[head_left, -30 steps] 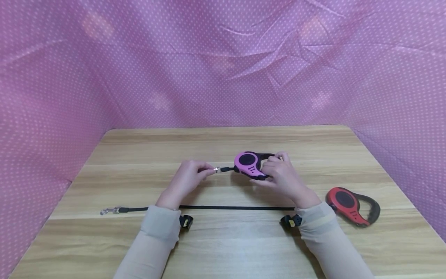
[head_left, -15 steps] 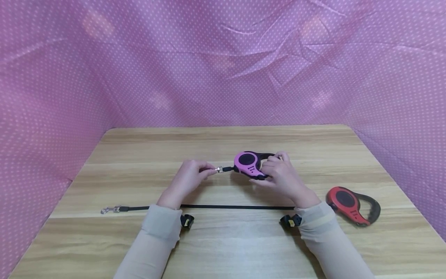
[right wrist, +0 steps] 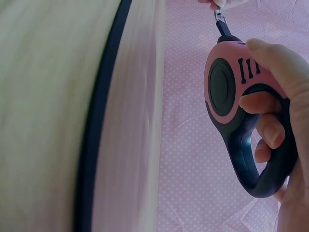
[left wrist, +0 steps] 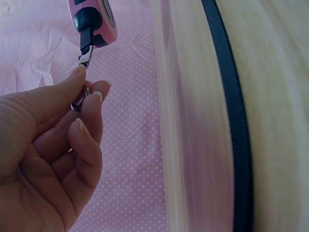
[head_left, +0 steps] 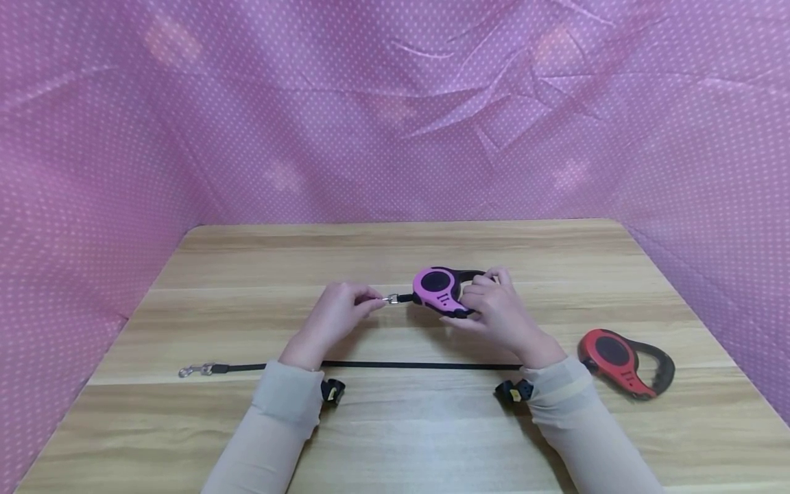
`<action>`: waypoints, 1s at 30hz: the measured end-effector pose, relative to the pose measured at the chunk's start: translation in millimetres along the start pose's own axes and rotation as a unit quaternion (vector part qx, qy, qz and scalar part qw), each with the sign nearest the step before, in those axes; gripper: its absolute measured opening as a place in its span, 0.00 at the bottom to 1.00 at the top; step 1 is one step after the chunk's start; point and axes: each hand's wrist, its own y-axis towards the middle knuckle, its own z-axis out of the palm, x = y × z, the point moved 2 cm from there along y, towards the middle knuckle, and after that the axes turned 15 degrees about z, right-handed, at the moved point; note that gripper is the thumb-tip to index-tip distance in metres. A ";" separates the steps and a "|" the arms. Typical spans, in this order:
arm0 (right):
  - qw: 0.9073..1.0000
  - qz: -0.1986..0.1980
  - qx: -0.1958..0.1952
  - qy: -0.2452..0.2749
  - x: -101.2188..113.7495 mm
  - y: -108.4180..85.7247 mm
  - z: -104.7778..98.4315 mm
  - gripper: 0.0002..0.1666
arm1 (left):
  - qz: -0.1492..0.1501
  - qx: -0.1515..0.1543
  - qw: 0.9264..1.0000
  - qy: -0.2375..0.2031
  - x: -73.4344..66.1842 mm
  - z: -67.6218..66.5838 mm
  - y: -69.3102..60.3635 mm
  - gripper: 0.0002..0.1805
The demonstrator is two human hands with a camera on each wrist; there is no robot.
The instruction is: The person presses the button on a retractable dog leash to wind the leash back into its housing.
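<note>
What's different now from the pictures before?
A tiny bit: the silver metal clip and the round pink plastic leash reel came slightly closer together. The left hand still pinches the clip; the right hand still grips that reel. The red plastic leash reel stayed put.

The right hand point(right wrist: 295, 79) grips a pink retractable leash point(right wrist: 222, 92) by its handle point(right wrist: 275, 180); at left, the left hand point(right wrist: 233, 3) touches its metal clip point(right wrist: 220, 16). A black strap point(right wrist: 95, 121) lies nearer.

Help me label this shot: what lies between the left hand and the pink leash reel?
Part of a metal clasp, then a short black strap; the head view shows both.
</note>
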 end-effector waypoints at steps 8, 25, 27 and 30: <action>1.000 -0.007 -0.001 -0.016 0.5 0.9 0.8 0.21 | 0.001 0.016 1.000 0.010 2.2 4.8 1.1 0.09; 1.000 -0.002 0.010 -0.022 3.0 1.4 2.1 0.20 | 0.001 0.034 0.999 0.019 7.0 4.9 1.6 0.08; 1.000 -0.001 0.011 -0.023 2.6 1.2 2.4 0.20 | -0.001 0.035 0.999 0.020 7.1 5.3 1.5 0.07; 0.999 0.005 0.020 -0.025 2.4 1.1 2.9 0.20 | -0.002 0.037 0.999 0.026 7.9 6.2 1.5 0.07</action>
